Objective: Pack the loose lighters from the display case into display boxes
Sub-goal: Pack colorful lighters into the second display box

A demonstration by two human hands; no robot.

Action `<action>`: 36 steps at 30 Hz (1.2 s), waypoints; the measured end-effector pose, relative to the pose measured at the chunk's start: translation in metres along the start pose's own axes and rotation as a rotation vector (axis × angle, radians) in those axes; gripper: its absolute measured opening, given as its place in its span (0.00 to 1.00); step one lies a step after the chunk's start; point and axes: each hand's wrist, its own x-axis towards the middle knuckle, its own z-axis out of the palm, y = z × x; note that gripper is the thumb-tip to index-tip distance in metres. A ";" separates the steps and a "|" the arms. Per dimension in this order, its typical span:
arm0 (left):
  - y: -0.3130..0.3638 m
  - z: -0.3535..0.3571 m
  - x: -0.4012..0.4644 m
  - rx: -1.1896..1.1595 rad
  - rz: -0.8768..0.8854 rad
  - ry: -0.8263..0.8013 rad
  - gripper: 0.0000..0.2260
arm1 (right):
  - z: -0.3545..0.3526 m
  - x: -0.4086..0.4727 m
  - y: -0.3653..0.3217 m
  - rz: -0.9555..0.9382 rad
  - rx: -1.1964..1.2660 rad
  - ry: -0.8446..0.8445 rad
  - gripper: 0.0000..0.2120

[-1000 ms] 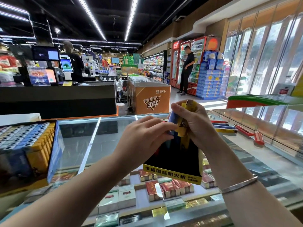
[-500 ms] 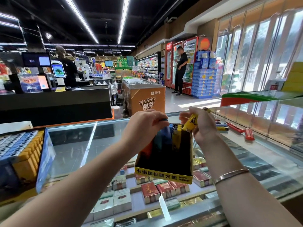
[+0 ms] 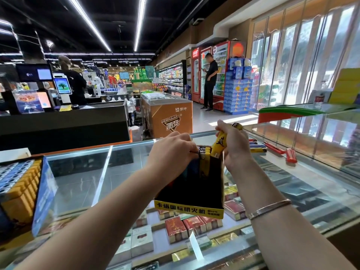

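Glass worktop (image 3: 81, 180) over shelved cigarette packs, carrying boxes and loose lighters.

At the left edge, a blue display box (image 3: 25, 190) filled with blue and yellow lighters. Near the middle, a black-and-yellow display box (image 3: 190, 209) partly stocked. Off to the right, loose lighters lying flat: blue and yellow ones (image 3: 258, 149), a long red one (image 3: 274, 148) and a short red one (image 3: 291, 155).

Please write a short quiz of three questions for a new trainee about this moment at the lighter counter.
1. True or false: the right hand holds a yellow lighter over the display box.
2. Where does the left hand rest: A) on the lighters standing in the box, B) on the glass counter?
3. What colour are the two loose lighters lying farthest right on the glass?

Key: 1 true; 2 A; 3 red.
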 end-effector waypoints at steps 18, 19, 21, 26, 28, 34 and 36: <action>0.003 -0.009 -0.012 -0.830 -0.338 0.204 0.06 | 0.003 -0.003 -0.003 -0.102 0.085 -0.347 0.04; 0.003 -0.011 -0.011 -0.936 -0.362 0.217 0.04 | 0.003 -0.003 -0.002 -0.105 0.075 -0.362 0.05; 0.004 -0.014 -0.011 -1.079 -0.405 0.258 0.04 | 0.005 -0.003 0.000 -0.118 0.025 -0.382 0.07; -0.003 -0.019 -0.008 -1.115 -0.476 0.394 0.06 | 0.002 0.000 0.000 -0.173 0.032 -0.214 0.11; -0.003 -0.019 -0.009 -1.055 -0.406 0.360 0.06 | -0.004 0.005 0.000 -0.136 0.028 -0.085 0.11; 0.009 -0.006 -0.016 -0.551 -0.087 0.129 0.08 | -0.008 0.011 0.009 0.081 -0.071 -0.032 0.12; 0.011 -0.003 -0.018 -0.383 -0.013 0.115 0.09 | -0.007 0.011 0.009 0.067 -0.078 -0.018 0.13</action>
